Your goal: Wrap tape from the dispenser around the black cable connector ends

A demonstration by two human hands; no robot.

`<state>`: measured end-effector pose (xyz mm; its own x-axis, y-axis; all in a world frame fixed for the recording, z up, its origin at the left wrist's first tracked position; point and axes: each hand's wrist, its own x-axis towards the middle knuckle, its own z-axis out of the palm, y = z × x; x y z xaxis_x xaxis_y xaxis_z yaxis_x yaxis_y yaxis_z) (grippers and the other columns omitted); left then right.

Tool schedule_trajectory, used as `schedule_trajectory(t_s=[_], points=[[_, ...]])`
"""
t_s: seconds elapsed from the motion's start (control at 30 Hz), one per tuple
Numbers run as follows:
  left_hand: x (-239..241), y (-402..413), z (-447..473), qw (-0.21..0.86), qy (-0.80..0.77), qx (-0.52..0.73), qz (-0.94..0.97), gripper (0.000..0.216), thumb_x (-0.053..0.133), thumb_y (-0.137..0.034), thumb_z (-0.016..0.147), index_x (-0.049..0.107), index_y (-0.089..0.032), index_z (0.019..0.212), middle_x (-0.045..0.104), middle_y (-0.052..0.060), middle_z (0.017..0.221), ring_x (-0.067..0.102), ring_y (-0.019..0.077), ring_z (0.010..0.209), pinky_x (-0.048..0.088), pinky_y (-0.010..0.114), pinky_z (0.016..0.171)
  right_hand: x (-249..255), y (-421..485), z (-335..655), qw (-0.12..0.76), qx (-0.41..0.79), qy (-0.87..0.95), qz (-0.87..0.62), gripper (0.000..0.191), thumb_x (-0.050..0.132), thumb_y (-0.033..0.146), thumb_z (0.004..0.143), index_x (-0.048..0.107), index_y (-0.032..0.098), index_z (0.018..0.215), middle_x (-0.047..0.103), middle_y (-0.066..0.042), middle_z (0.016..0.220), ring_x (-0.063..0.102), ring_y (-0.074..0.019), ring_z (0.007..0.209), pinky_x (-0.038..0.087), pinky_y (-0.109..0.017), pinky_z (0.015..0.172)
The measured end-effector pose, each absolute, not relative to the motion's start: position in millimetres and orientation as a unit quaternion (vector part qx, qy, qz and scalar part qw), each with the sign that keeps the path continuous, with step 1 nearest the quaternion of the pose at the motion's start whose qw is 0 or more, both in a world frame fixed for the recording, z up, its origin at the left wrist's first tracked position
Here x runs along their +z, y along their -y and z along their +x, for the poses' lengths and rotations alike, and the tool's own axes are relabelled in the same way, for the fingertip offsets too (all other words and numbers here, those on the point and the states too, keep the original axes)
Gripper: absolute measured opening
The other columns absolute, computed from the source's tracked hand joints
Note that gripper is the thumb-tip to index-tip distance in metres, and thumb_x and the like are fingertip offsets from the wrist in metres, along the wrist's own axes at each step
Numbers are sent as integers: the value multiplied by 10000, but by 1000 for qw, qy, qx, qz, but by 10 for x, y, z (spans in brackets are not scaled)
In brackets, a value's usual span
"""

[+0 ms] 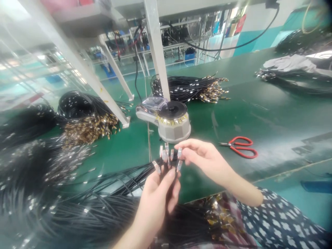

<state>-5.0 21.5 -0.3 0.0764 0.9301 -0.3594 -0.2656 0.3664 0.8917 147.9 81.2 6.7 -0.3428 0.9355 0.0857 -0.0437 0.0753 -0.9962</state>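
Observation:
My left hand (162,190) is wrapped round a bunch of black cables (164,170) whose silver plugs, like USB connectors, fan out above the fist. My right hand (204,157) reaches in from the right, thumb and forefinger closed at one silver plug (179,152) on the right side of the bunch. Just beyond the plugs stands a grey round tape dispenser (174,129) with a black disc on top and short yellowish tape pieces round its edge. Red-handled scissors (240,147) lie on the green table to the right of my right hand.
Heaps of black cables (77,204) cover the left and front; some with gold-coloured ends lie across my lap (220,218). Another cable bundle (189,86) lies behind the dispenser. White metal posts (158,52) rise from the green table (204,121). A whitish cloth (290,64) lies far right.

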Motion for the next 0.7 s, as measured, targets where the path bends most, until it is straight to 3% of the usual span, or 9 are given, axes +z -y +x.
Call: schedule_trajectory(t_s=[0.07,0.17,0.23,0.43,0.6,0.7], points=[[0,-202,-48,652,-499,458,341,244,594,-361,867,579,-130,788,529,-39,464,343,25,288,201,161,328,87,-818,1429,427,570,594,-375,170,621,280,845,677,167,959,698,-29,832,601,-114,652,509,-249,635],[-4,-175,-48,643,-495,470,347,228,606,-355,858,574,-135,809,640,27,593,487,76,367,341,185,372,127,-804,1411,415,565,600,-385,160,632,259,833,695,157,938,717,-43,865,624,-130,675,528,-268,648],[-5,-159,-44,636,-498,482,340,224,640,-349,835,581,-135,809,626,22,620,527,94,445,386,195,416,159,-767,1408,411,557,609,-387,178,615,255,844,694,160,972,722,-50,908,636,-138,693,541,-277,653],[26,-139,-23,638,-468,506,342,226,663,-344,824,544,-155,792,471,-50,538,381,66,445,280,186,398,238,-622,1360,431,451,663,-413,135,576,194,862,676,173,950,712,-36,859,635,-142,726,513,-258,650],[58,-141,-51,642,-444,510,362,191,636,-317,849,565,-146,802,431,-62,517,331,54,428,232,197,401,195,-616,1399,427,535,615,-393,228,472,283,932,606,161,1069,643,-1,735,575,-103,577,493,-252,608],[54,-153,-57,646,-442,516,347,189,631,-311,852,562,-146,791,422,-67,503,326,48,414,221,198,405,165,-629,1445,413,540,618,-395,220,485,338,930,610,161,896,620,2,707,555,-99,574,470,-241,596]])
